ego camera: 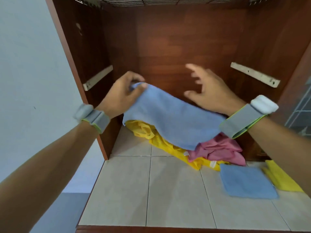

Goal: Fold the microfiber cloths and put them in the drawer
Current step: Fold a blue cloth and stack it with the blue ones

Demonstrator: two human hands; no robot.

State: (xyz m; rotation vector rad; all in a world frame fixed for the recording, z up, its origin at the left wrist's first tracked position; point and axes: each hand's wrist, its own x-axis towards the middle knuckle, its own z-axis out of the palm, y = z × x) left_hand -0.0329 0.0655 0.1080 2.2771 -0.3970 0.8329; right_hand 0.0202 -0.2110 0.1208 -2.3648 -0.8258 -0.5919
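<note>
My left hand [123,93] pinches a corner of an unfolded blue microfiber cloth [170,115] and holds it lifted above the pile. The cloth drapes across to my right wrist. My right hand [207,91] hovers over the cloth's far edge with fingers spread, holding nothing. Beneath the blue cloth lie a crumpled yellow cloth [161,140] and a crumpled pink cloth [220,151]. A folded blue cloth [246,181] lies flat at the right, and beside it a folded yellow cloth [281,179]. No drawer is in view.
The cloths lie on a tiled counter [168,190] inside a brown wooden cabinet niche [185,44]. Metal rail brackets sit on the left wall [98,77] and the right wall [255,74]. A wire rack [159,0] hangs overhead. A pale wall stands at the left.
</note>
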